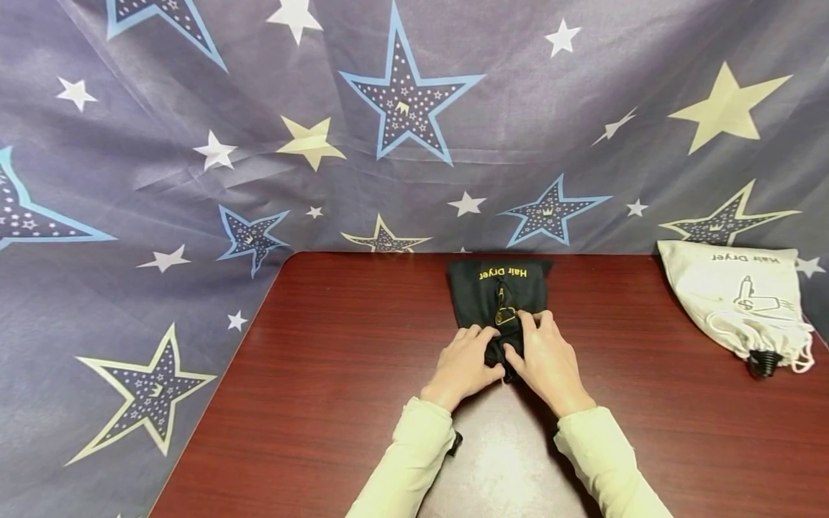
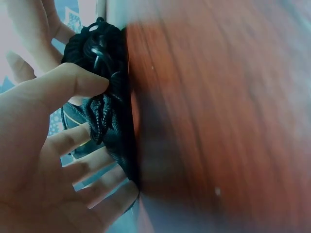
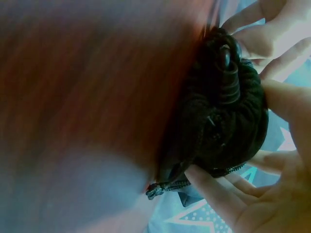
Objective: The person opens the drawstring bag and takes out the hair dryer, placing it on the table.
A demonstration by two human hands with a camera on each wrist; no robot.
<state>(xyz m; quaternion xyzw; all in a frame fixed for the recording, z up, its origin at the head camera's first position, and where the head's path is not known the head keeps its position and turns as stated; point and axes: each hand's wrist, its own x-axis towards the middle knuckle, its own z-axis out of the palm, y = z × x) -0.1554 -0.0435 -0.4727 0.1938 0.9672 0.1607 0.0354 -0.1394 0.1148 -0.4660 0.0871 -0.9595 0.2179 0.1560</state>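
A black drawstring bag point(image 1: 469, 295) printed "Hair Dryer" in yellow lies on the table, its gathered mouth toward the person. On the left side of that mouth, my left hand point(image 1: 460, 365) holds the cloth between thumb and fingers. From the other side my right hand point(image 1: 549, 360) grips the same bunched end. Seen close in the left wrist view, a loop of black cord hangs from the gathered mouth point(image 2: 95, 48). In the right wrist view a black ribbed cord end point(image 3: 228, 85) shows inside the mouth. The bag's other contents are hidden.
A white drawstring bag point(image 1: 719, 288), also printed "Hair Dryer", lies at the table's right edge. A black ribbed piece point(image 1: 764, 362) pokes from its mouth. The reddish-brown table point(image 1: 324, 403) ends at a star-patterned cloth point(image 1: 401, 187) behind and to the left.
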